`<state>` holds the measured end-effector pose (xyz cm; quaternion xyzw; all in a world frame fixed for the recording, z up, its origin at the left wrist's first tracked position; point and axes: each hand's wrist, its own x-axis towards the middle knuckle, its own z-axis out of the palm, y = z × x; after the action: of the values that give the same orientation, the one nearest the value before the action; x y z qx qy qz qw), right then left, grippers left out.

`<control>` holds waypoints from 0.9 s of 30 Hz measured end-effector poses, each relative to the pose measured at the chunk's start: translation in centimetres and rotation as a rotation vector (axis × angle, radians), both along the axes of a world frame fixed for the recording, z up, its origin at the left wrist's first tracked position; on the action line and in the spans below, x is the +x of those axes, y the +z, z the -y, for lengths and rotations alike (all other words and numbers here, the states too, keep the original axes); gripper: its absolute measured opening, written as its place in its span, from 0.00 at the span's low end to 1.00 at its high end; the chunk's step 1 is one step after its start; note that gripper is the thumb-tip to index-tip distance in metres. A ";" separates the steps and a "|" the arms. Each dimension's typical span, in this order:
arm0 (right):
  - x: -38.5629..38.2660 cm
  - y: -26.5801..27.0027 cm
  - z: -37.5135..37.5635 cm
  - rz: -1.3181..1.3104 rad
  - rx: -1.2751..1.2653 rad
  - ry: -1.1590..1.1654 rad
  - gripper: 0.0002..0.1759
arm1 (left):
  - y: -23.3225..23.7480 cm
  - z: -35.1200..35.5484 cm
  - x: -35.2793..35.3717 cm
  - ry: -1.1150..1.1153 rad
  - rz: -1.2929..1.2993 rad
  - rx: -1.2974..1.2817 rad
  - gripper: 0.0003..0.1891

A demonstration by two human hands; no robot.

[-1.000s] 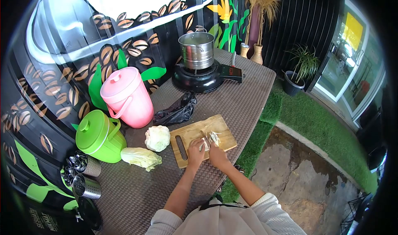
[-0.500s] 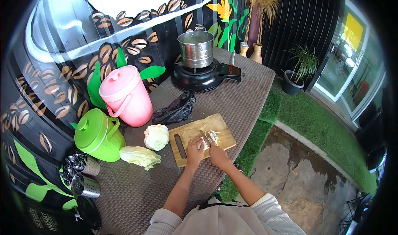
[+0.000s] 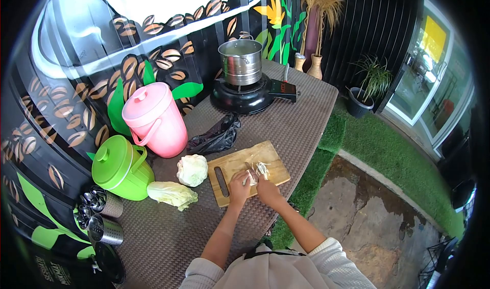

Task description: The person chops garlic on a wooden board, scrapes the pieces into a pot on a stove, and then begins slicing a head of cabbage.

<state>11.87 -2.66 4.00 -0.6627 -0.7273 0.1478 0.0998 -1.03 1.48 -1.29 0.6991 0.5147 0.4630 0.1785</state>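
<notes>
Half-curled left hand (image 3: 239,185) is holding pale vegetable (image 3: 251,179) on cutting board (image 3: 229,162) | right hand (image 3: 268,191), tightly wrapped, is gripping knife (image 3: 249,165) over board | shreds (image 3: 262,169) are lying on board

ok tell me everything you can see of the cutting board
The cutting board is a brown rectangle that looks wooden, with a long rounded slot near its left end. It lies flat and slightly angled on the table, near the edge. Pale shreds rest on its right half. The left hand and right hand hide part of its near side; whether they touch it is unclear.
</notes>
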 end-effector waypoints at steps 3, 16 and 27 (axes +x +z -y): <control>-0.7 -0.2 2.1 -0.041 -0.023 -0.054 0.14 | 0.0 -0.1 0.1 -0.011 -0.011 -0.001 0.10; -0.9 -0.3 0.0 0.069 0.086 0.000 0.13 | 0.2 0.0 0.0 -0.017 0.017 -0.012 0.09; -2.3 -3.5 0.7 -0.052 0.081 -0.130 0.12 | -0.1 -0.2 -0.1 -0.014 0.007 -0.030 0.09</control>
<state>9.58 -3.34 0.47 -0.6998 -0.6853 0.1287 0.1549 -1.16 1.66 -1.40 0.6985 0.5160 0.4563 0.1939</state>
